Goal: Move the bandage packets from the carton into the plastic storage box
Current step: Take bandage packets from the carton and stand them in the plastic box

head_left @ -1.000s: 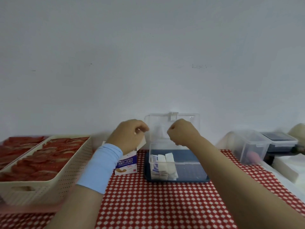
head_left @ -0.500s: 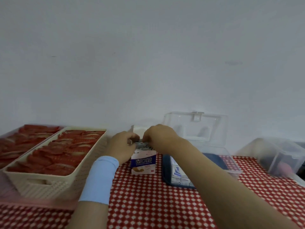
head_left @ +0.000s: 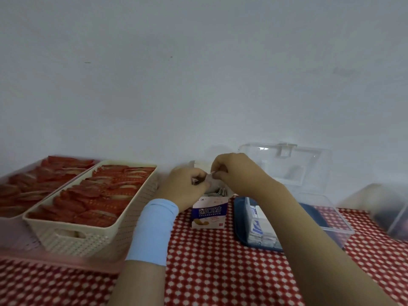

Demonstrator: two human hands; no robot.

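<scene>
Far left edge: pink tray [head_left: 8, 235], loaded with red wrappers, blurred. Just right of it, a cream perforated basket [head_left: 92, 237] packed with overlapping rows of red packs [head_left: 99, 195]; a handle slot shows in its near wall.

Centre: left hand [head_left: 185, 188], light blue wristband [head_left: 154, 230] on the forearm, fingers curled in toward the thumb. Right hand [head_left: 238, 173] meets it from the right, fingers also curled. The 2 hands pinch 1 pale bandage packet [head_left: 210, 183] between their fingertips, held just above the open top of the carton [head_left: 208, 215]. I cannot tell how much of the packet each hand covers.

The carton stands upright on the red-and-white check cloth [head_left: 220, 272], near the right end of the basket, blue band and print facing the camera. More folded packets [head_left: 221, 192] stick up out of its mouth, under the right hand.

Right of the carton, close beside it: plastic storage box [head_left: 331, 219], clear walls, dark blue floor, clear lid [head_left: 287, 166] hinged up against the wall. Stored packets [head_left: 260, 230], white with blue print, stand in a row at the box's left end; the right forearm crosses in front of part of them.

Far right edge: 1 more clear container [head_left: 395, 215], blurred, contents unclear.
</scene>
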